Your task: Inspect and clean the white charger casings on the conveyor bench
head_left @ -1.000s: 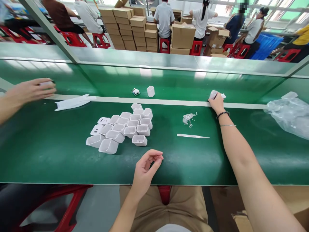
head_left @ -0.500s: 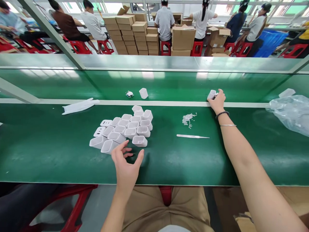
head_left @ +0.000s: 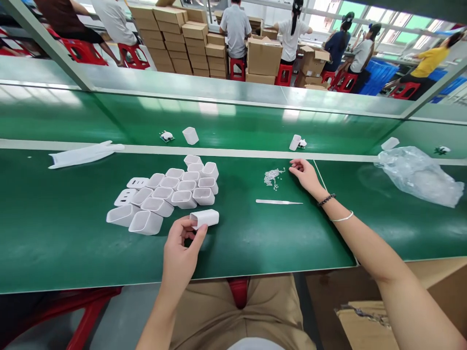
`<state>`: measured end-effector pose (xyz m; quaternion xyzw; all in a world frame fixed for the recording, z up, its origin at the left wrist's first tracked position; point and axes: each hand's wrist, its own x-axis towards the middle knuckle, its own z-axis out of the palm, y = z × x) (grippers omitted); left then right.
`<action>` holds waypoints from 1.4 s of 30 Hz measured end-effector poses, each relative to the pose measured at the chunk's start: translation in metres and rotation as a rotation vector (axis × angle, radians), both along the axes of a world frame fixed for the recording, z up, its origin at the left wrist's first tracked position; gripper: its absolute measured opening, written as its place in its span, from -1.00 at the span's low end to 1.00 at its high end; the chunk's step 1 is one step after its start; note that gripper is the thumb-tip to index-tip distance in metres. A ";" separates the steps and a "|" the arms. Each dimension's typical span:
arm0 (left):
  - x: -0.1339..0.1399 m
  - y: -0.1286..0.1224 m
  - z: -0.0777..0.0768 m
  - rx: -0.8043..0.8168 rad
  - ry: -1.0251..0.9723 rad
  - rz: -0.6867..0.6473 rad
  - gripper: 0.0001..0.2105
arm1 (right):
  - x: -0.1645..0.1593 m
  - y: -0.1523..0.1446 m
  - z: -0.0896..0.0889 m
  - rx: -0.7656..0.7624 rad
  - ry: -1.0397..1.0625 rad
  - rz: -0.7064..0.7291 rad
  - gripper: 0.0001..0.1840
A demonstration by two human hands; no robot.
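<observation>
My left hand (head_left: 182, 248) grips a white plastic housing (head_left: 207, 218) by its open end, thumb on the near side, tilted onto its side just above the green bench. To its left stands a cluster of similar white housings (head_left: 170, 182), most with their open ends up; two show slotted faces. My right hand (head_left: 305, 176) hovers over the bench with loosely bent fingers and nothing visible in them. Left of it lies a pile of tiny whitish pieces (head_left: 272, 178), with tweezers (head_left: 279, 201) nearer to me. Beyond it, another housing (head_left: 295, 142) lies beside a small component (head_left: 302, 144).
Along the far side are a white glove (head_left: 85, 154), a small circuit part (head_left: 167, 136) and a lone housing (head_left: 190, 135). A clear plastic bag (head_left: 419, 175) lies on the right. Below the bench's right edge is a cardboard box (head_left: 365, 325). People sit across the room.
My left hand has taken hold of the nearest housing and tipped it over. My right hand has let go of the far housing and drawn back toward me. The view has shifted right.
</observation>
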<state>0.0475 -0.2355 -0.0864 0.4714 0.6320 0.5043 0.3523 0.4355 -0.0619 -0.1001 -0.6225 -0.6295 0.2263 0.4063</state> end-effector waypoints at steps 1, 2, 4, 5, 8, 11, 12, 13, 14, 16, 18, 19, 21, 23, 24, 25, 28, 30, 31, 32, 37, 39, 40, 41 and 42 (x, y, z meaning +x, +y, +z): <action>0.000 0.000 0.000 -0.023 -0.046 0.000 -0.65 | -0.004 -0.008 0.002 -0.015 0.005 0.065 -0.66; 0.001 -0.001 0.000 -0.045 -0.094 -0.001 -0.64 | -0.007 -0.014 0.004 -0.029 0.008 0.120 -0.68; 0.003 -0.003 0.002 -0.071 -0.202 -0.004 -0.63 | -0.013 -0.022 0.009 -0.047 0.012 0.192 -0.68; 0.005 -0.004 0.003 -0.078 -0.262 -0.012 -0.63 | -0.015 -0.023 0.012 -0.051 0.013 0.212 -0.68; 0.013 -0.006 0.004 -0.077 -0.474 -0.063 -0.67 | -0.018 -0.022 0.016 -0.059 0.013 0.254 -0.67; 0.021 -0.008 0.004 -0.067 -0.709 -0.131 -0.69 | -0.017 -0.020 0.016 -0.051 0.008 0.290 -0.65; 0.023 -0.007 0.004 -0.061 -0.769 -0.149 -0.70 | -0.017 -0.020 0.015 -0.045 0.000 0.300 -0.65; 0.024 -0.007 0.004 -0.058 -0.815 -0.162 -0.70 | -0.016 -0.019 0.014 -0.042 -0.012 0.309 -0.66; 0.024 -0.007 0.003 -0.058 -0.849 -0.171 -0.69 | -0.015 -0.019 0.013 -0.041 -0.026 0.317 -0.66; 0.023 -0.007 0.004 -0.079 -0.907 -0.177 -0.68 | -0.014 -0.019 0.012 -0.045 -0.048 0.324 -0.66; 0.021 -0.006 0.005 -0.114 -0.971 -0.183 -0.66 | -0.014 -0.019 0.012 -0.050 -0.057 0.319 -0.69; 0.020 -0.007 0.006 -0.130 -1.000 -0.185 -0.65 | -0.014 -0.019 0.012 -0.050 -0.061 0.316 -0.70; 0.019 -0.007 0.008 -0.153 -1.049 -0.187 -0.64 | -0.014 -0.020 0.013 -0.048 -0.069 0.309 -0.71; 0.020 -0.007 0.011 -0.161 -1.082 -0.185 -0.64 | -0.015 -0.021 0.014 -0.046 -0.076 0.300 -0.70; 0.020 -0.007 0.013 -0.164 -1.095 -0.183 -0.65 | -0.016 -0.021 0.015 -0.045 -0.079 0.295 -0.70; 0.021 -0.007 0.013 -0.166 -1.107 -0.182 -0.65 | -0.016 -0.021 0.015 -0.046 -0.083 0.292 -0.70; 0.021 -0.007 0.013 -0.172 -1.129 -0.179 -0.67 | -0.015 -0.022 0.015 -0.049 -0.101 0.287 -0.70; 0.020 -0.007 0.012 -0.177 -1.131 -0.185 -0.66 | -0.015 -0.021 0.014 -0.048 -0.108 0.283 -0.71; 0.020 -0.007 0.011 -0.177 -1.126 -0.190 -0.65 | -0.015 -0.021 0.014 -0.047 -0.109 0.281 -0.71; 0.019 -0.007 0.010 -0.175 -1.117 -0.193 -0.65 | -0.015 -0.021 0.014 -0.046 -0.109 0.278 -0.71; 0.021 -0.009 0.012 -0.143 -1.020 -0.169 -0.73 | -0.016 -0.022 0.016 -0.057 -0.105 0.267 -0.71; 0.025 -0.012 0.012 -0.142 -0.919 -0.160 -0.69 | -0.017 -0.022 0.017 -0.059 -0.113 0.264 -0.71; 0.028 -0.013 0.012 -0.132 -0.839 -0.152 -0.68 | -0.017 -0.022 0.017 -0.058 -0.119 0.262 -0.71; 0.031 -0.015 0.011 -0.102 -0.736 -0.134 -0.68 | -0.017 -0.022 0.017 -0.056 -0.125 0.259 -0.72; 0.033 -0.017 0.010 -0.051 -0.612 -0.111 -0.70 | -0.017 -0.022 0.017 -0.055 -0.129 0.258 -0.74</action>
